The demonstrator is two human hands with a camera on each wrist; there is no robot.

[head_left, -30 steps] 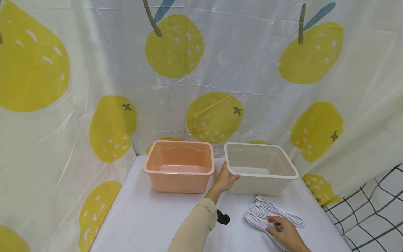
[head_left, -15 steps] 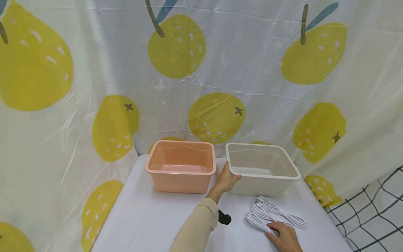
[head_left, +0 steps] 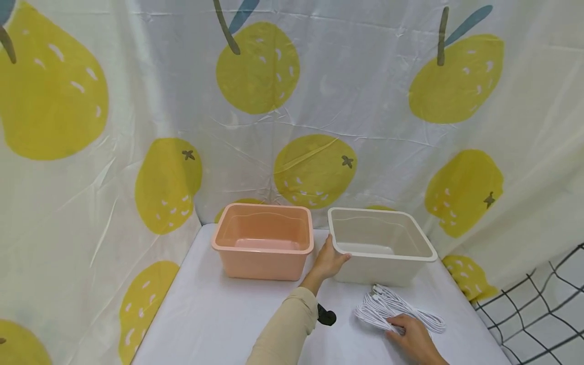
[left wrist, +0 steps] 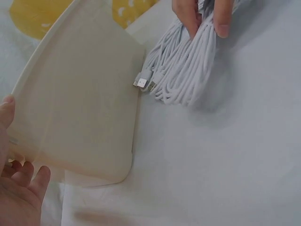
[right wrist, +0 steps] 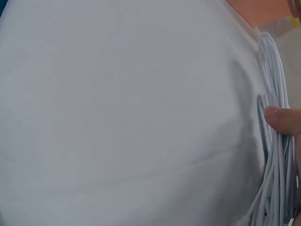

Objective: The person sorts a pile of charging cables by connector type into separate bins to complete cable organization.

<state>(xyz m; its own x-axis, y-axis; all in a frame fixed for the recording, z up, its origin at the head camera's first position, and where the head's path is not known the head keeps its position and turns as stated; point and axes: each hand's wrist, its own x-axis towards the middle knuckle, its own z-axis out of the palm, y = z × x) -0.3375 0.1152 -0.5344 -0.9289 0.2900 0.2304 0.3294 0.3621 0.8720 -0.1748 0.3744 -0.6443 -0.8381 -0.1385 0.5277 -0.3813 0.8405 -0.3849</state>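
A cream plastic bin (head_left: 376,271) stands at the back right of the white table. My left hand (head_left: 329,261) grips its near left corner, thumb on the front under the rim. In the left wrist view, the fingers of my left hand (left wrist: 23,188) curl by the bin's side. In front of the bin lie coiled white USB cables (head_left: 376,306), their metal plug (left wrist: 142,82) facing the bin's base. My right hand (head_left: 414,338) pinches the near coil between thumb and fingers, with its looped end lifted a little. In the right wrist view, the thumb (right wrist: 282,120) presses on the cable strands (right wrist: 277,174).
An orange-pink plastic bin (head_left: 262,264) stands left of the cream one, a narrow gap between them. Behind both hangs a lemon-print curtain (head_left: 315,167). A black wire grid (head_left: 538,309) is beyond the table's right edge. A black rounded piece (head_left: 326,317) shows beside my left forearm.
My right hand has come down onto the near cable coil and taken hold of it, gathering it closer to the other coil. The left hand stays on the cream bin.
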